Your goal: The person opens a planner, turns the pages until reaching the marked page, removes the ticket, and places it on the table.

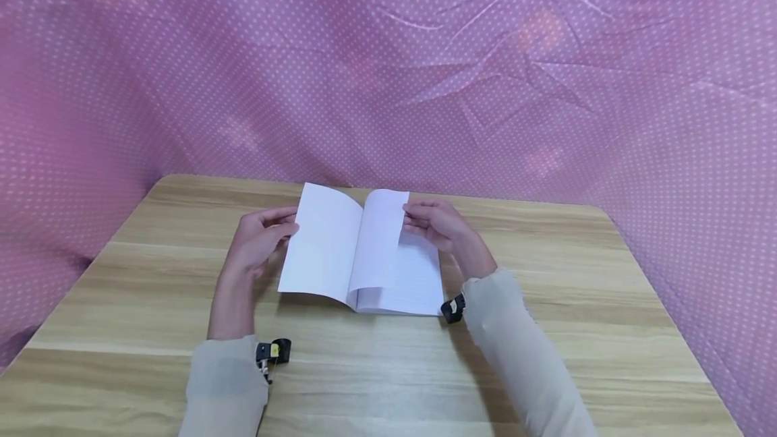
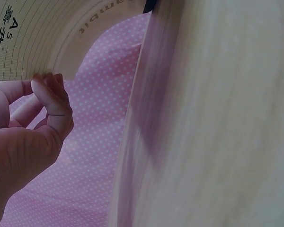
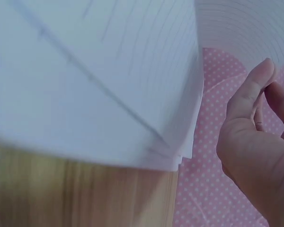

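1. Notebook [image 1: 364,255]: an open, ruled exercise book is laid near the middle of the worktop [image 1: 546,302], towards its far edge. The left-hand cover is marked "A5" in the left wrist view.

2. Page [image 1: 379,238]: one leaf is raised upright and curved above the right-hand stack of pages. Faint ruled lines are seen on it in the right wrist view.

3. Left hand [image 1: 257,241]: it is placed at the left edge of the notebook. The grip is curled, with the fingertips [image 2: 49,90] laid against the underside of the lifted cover. The cover is held up off the worktop on that side.

4. Right hand [image 1: 440,224]: it is placed at the upper right of the notebook. The grip is closed lightly, and the outer edge of the raised page is pinched between thumb [image 3: 248,97] and fingers.

5. Worktop: a pale wood-grain surface, on which the notebook is carried.

6. Backdrop [image 1: 485,86]: a pink cloth with white dots is hung behind and around the worktop, with creases at the upper right.

7. Sleeves [image 1: 522,356]: pale sleeves are worn on both forearms, with a small black device at each wrist.
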`<state>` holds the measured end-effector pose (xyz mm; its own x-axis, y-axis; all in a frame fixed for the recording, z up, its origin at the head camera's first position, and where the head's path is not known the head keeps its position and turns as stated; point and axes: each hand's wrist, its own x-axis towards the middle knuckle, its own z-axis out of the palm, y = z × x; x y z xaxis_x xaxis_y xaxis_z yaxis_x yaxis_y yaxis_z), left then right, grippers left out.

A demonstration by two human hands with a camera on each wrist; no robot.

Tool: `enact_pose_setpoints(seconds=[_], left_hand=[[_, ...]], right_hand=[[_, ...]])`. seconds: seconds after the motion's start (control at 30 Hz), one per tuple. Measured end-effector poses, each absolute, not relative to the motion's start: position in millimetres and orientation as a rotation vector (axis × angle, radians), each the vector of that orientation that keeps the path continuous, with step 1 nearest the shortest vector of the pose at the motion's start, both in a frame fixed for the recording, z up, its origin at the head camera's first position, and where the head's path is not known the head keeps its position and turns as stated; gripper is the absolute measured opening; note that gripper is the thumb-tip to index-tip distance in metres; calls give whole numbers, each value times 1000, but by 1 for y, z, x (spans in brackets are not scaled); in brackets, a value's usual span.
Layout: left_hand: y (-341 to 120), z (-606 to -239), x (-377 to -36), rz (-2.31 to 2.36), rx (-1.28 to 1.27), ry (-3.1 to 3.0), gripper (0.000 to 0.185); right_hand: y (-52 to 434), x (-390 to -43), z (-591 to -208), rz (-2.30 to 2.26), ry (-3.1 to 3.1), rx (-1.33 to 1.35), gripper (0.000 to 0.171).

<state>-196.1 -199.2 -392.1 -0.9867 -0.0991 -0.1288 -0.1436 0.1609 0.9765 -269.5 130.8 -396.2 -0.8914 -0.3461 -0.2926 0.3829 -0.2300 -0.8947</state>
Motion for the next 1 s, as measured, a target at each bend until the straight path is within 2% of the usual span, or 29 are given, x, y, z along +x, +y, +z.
enact_pose_setpoints(seconds=[0.53,1.0], left_hand=[[-201,-392,-197,2005,-229,2324,42],[-202,-391,-196,2013,-176,2335,42]], right_hand=[[107,-268,-394,-2225,1491,3,10],[86,-267,-396,-2279,1421,-1,14]])
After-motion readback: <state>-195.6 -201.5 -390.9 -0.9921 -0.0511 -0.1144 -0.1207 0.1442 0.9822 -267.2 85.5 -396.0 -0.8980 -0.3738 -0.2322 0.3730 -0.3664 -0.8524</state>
